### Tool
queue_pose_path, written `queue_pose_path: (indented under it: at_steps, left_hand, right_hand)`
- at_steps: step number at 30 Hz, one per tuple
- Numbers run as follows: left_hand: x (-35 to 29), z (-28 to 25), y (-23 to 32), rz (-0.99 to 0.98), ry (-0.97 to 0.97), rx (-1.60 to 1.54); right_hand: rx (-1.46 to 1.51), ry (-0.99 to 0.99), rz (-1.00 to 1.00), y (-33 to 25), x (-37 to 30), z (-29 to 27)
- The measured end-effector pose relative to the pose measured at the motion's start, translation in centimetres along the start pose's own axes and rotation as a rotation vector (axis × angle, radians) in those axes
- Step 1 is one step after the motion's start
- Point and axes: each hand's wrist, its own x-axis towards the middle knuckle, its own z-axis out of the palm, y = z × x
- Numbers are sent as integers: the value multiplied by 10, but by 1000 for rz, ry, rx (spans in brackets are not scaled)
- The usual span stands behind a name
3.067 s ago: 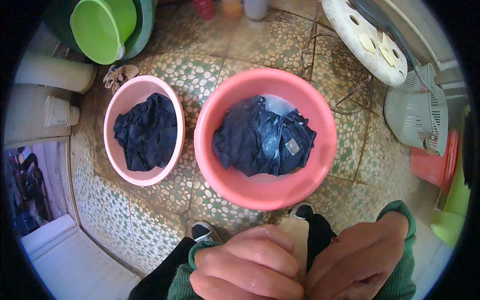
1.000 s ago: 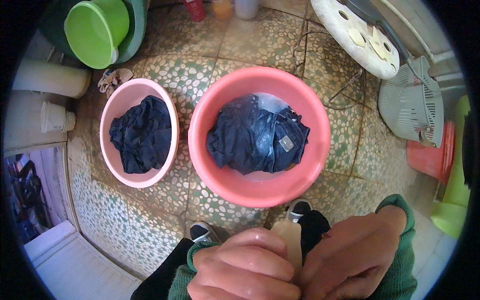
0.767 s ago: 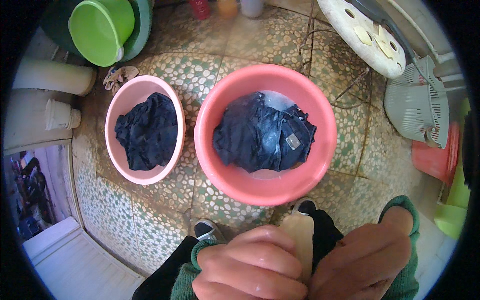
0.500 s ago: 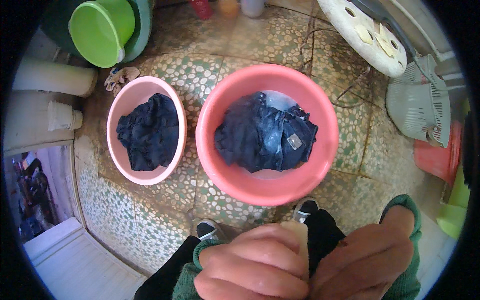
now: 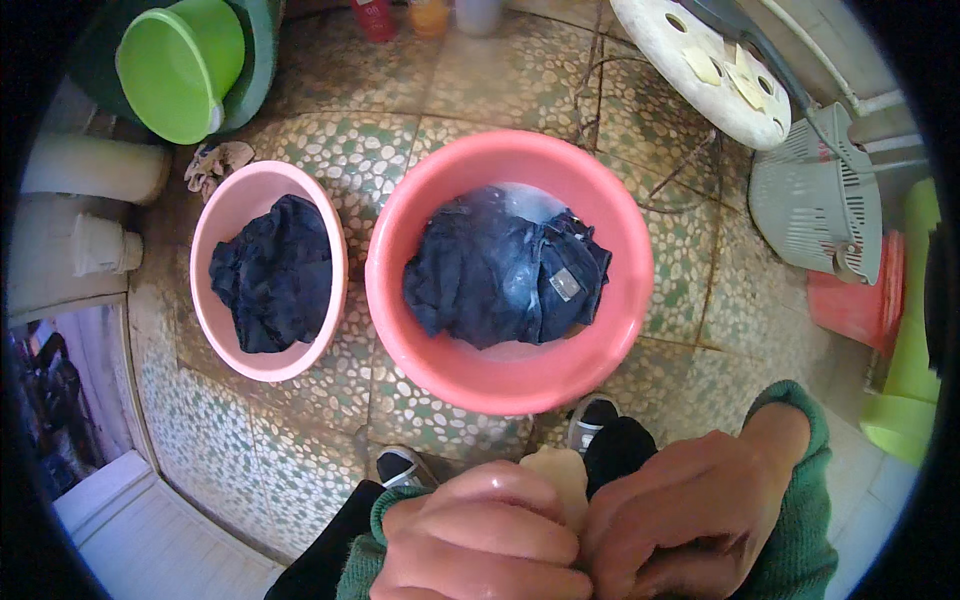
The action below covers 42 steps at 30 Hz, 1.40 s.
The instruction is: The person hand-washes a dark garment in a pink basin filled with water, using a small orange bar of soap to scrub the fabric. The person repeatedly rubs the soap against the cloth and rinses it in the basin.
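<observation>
Close to me at the bottom, my left hand (image 5: 475,535) is closed, with a pale cream-coloured piece (image 5: 560,482) sticking out beyond its fingers; its kind is not clear. My right hand (image 5: 690,510) sits against it with curled fingers, and whatever they may hold is hidden. Beyond both hands stands a large pink basin (image 5: 510,392) on the floor. Inside it, dark blue denim clothing (image 5: 470,270) with a small tag lies in whitish, sudsy water. A smaller light-pink basin (image 5: 337,235) to the left contains a dark garment (image 5: 275,275).
A green bucket (image 5: 180,75) stands at the far left, beside a crumpled cloth (image 5: 217,165). Several bottles (image 5: 428,18) line the back. To the right are a white oval board with holes (image 5: 705,70), a pale slotted basket (image 5: 815,200) and a red container (image 5: 858,305). My shoes (image 5: 592,420) are by the large basin.
My right hand has come in against the left one. More of the cream-coloured piece shows between them. The whole view has shifted slightly; the basins and clothes stay put.
</observation>
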Motion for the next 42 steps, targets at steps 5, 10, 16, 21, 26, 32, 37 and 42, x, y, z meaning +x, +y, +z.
queue_pose_path:
  at_steps: [5, 10, 16, 21, 26, 32, 37, 42]
  left_hand:
    - [9, -8, -30, -181, 65, 385]
    - [-9, -30, -110, -560, 116, 357]
    - [-34, -39, -155, -583, 204, 422]
    - [-42, -35, -167, -503, 226, 531]
    - [-43, -35, -177, -478, 235, 678]
    - [-44, -39, -193, -582, 170, 656]
    - [-40, -35, -195, -636, -42, 728]
    - [-25, -28, -183, -725, -135, 677]
  right_hand:
    - [-49, 310, 233, 21, 14, -28]
    - [-22, 567, 289, 102, 17, -76]
    - [-118, 664, 302, 161, 16, -100]
    - [-71, 640, 351, 166, 18, -102]
    - [13, 641, 385, 177, 14, -109]
    - [131, 718, 215, 223, 10, -102]
    - [346, 862, 105, 247, -3, -87]
    - [436, 885, 7, 248, -10, -83]
